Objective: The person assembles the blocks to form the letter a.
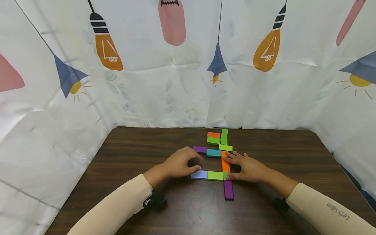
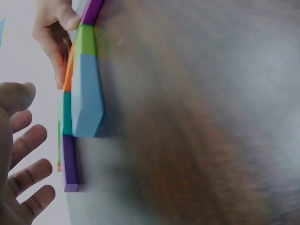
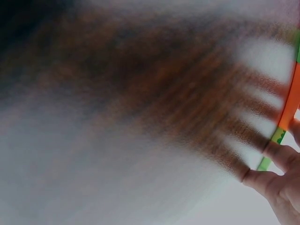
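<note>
Nearest to me, a purple block (image 1: 228, 190) lies on the tabletop (image 1: 188, 217), with wide brown wood on both sides for moving. Its far end meets a small green block (image 1: 225, 175). To the left, a light green block (image 1: 215, 176) and a pale blue block (image 1: 199, 175) line up end to end. My left hand (image 1: 182, 162) is by the pale blue one — fingers loose and apart, holding nothing. My right hand (image 1: 249, 167) is spread, its thumb touching the small green block and nearly straight fingers on the orange block (image 1: 225, 166). Past a gap of wood, a teal block (image 1: 213, 153) touches the orange one's left edge. More green blocks (image 1: 224, 139) reach toward the back edge — a white cloth (image 1: 164, 98) hangs behind.
</note>
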Tool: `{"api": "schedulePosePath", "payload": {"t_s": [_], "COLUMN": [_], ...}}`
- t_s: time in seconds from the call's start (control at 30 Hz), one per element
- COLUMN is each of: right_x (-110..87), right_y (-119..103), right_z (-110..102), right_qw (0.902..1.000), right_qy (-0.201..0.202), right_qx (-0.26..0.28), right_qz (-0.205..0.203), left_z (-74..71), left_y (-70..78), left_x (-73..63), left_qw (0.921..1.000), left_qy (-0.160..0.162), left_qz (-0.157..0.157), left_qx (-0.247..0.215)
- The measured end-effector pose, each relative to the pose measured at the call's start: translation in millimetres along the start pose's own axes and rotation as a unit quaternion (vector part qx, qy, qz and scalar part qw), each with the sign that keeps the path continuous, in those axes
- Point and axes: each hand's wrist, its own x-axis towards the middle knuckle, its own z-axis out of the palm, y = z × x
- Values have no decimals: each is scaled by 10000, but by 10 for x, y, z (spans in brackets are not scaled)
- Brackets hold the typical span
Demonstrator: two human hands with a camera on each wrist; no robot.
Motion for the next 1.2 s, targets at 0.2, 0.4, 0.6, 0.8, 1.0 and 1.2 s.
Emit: {"api": "schedulePosePath", "payload": {"t_s": [0.2, 0.4, 0.6, 0.8, 1.0, 1.2], "right_x": [1, 1, 4, 1, -7, -5], "right_y": [0, -6, -10, -6, -11, -15], "right_z": [-9, -10, -10, -9, -14, -17], "right_qw": [10000, 10000, 10000, 10000, 10000, 10000], "right_qy": [-2, -35, -32, -18, -11, -22], "right_qx": [3, 24, 10, 6, 20, 36], "right_qz": [1, 16, 29, -1, -51, -33], "left_z": [-66, -42, -16, -5, -3, 16], "left_y": [-21, -107, -170, -211, -211, -196], "left_x": [114, 244, 379, 489, 581, 659], "left_qw": [9995, 9990, 9985, 9975, 9957, 9931], "left_qy": [303, 360, 279, 29, -324, -706], "left_qz": [61, 63, -103, -170, -361, -624], "left_qx": [74, 258, 454, 691, 790, 691]}}
